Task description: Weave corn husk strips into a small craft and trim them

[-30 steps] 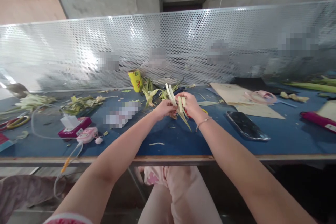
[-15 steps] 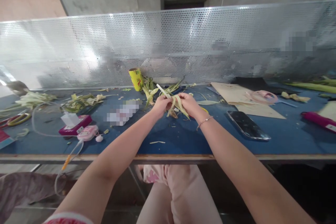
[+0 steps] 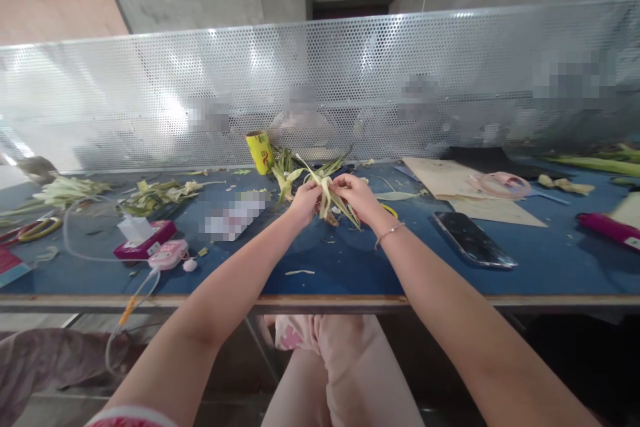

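Pale green leaf strips (image 3: 326, 192), folded over one another, are held between my two hands above the blue table. My left hand (image 3: 306, 203) pinches them from the left side. On the right, the closed fingers of my right hand (image 3: 359, 197) grip the same strips, whose tips hang downward. Just beneath lies a brownish scrap (image 3: 331, 218). Behind my hands is a heap of dry green leaves (image 3: 285, 177), with a yellow tube (image 3: 259, 152) standing tilted beside it. Part of a yellow ring (image 3: 389, 209) shows by my right wrist.
A black phone (image 3: 473, 240) and brown paper sheets (image 3: 493, 211) with a roll of pink tape (image 3: 500, 185) lie to the right. Leftward are a leaf pile (image 3: 157, 197), a magenta box (image 3: 145, 240), a pink case (image 3: 168, 255) and scissors (image 3: 37, 229). A perforated metal screen (image 3: 320, 80) rises behind.
The strips, standing up separately at first, have been crossed and folded down between my fingers. Both hands have shifted slightly and stay on them.
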Tool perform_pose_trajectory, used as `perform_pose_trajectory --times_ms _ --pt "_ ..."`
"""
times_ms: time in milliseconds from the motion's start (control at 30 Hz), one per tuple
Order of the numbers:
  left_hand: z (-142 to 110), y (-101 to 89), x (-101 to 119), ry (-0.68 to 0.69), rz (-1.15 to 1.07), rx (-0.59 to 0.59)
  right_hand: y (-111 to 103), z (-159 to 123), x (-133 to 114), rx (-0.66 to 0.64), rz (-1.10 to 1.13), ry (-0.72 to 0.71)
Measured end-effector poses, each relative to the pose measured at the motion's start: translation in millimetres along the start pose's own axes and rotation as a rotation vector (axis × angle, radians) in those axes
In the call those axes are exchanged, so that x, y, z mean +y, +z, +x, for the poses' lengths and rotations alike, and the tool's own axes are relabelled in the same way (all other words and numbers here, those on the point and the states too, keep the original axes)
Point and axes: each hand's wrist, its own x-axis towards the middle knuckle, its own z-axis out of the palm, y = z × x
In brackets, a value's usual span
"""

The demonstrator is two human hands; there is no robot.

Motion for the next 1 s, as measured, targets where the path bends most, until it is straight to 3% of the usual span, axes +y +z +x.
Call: perform_pose_trajectory --times_ms 367,767,1000 --pt "-4 4.6 3 0.048 -0.12 -0.053 1 -3 -9 -0.04 0.426 0.173" --pt "-4 4.8 11 -0.086 -0.165 0.064 1 -6 -14 -0.077 0.411 0.075" --pt "-5 3.4 10 -0.008 -0.096 0.015 1 -2 -7 -0.041 0.363 0.052"
